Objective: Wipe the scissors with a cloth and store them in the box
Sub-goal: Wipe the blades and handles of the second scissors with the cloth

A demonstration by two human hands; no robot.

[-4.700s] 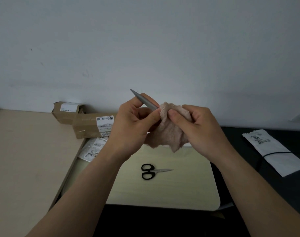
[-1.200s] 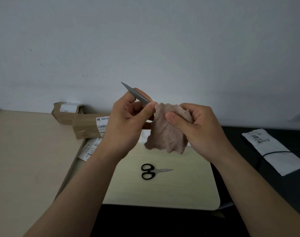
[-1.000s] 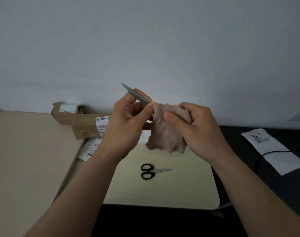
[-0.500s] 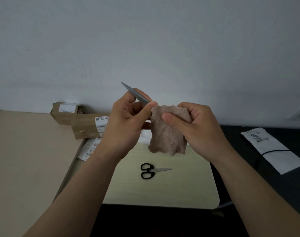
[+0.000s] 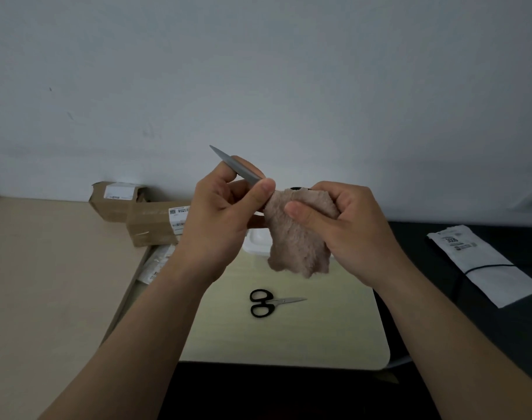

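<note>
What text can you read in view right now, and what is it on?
Label on rear box: too small to read.
Label on front box: barcode, print blurred.
Label on flat bag below the boxes: unreadable.
Label on white bag, right: bold characters and barcode, too blurred to quote.

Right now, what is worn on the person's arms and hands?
Nothing visible. The left hand and right hand are bare: no gloves, rings or watch. Both forearms are bare down to the picture's edge; no sleeve shows.
</note>
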